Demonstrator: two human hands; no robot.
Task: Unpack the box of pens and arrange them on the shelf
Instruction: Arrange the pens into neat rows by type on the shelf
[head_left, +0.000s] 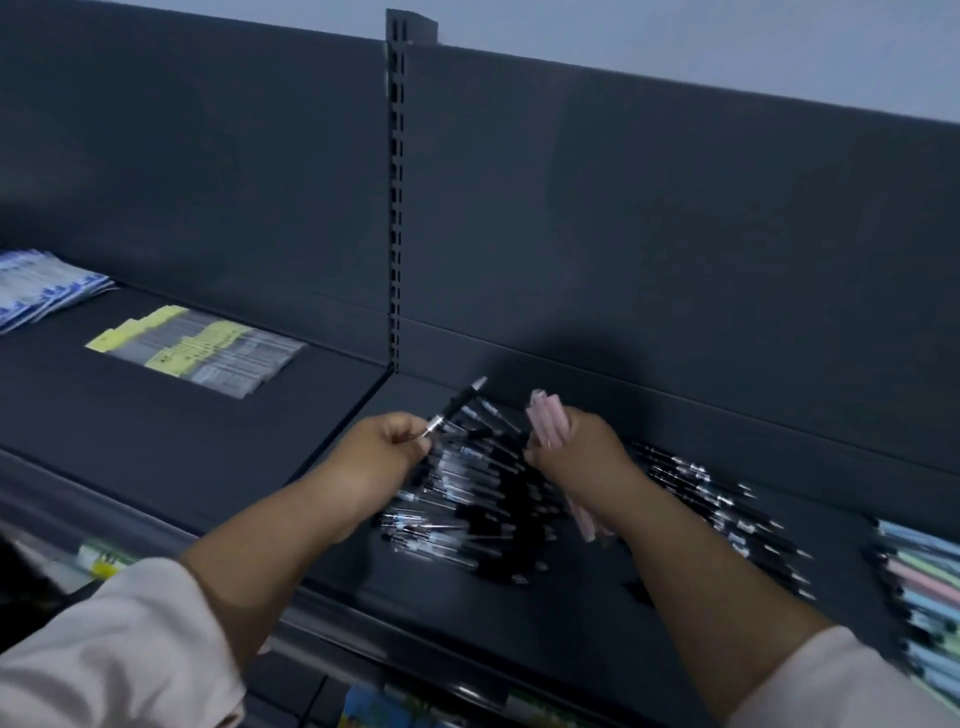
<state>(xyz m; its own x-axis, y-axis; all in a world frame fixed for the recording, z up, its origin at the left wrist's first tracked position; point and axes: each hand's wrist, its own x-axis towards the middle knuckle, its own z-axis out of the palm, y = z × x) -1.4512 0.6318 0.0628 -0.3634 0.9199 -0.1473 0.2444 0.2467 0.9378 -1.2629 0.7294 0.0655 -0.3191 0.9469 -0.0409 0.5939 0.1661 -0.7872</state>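
Observation:
My left hand (387, 441) pinches a black pen (460, 402) by its silver tip, its far end pointing up and right over the dark shelf (234, 441). My right hand (576, 449) grips a bundle of pink pens (548, 418), which stick out above and below the fist. Under both hands lies a heap of black and clear pens (467, 509). A second row of black pens (727, 512) lies to the right of my right wrist.
Pastel blue, green and pink pens (922, 587) lie at the shelf's right edge. Clear packets with yellow labels (202, 345) and blue-white packets (41, 288) sit on the left shelf section. A slotted upright (396, 208) divides the dark back panels.

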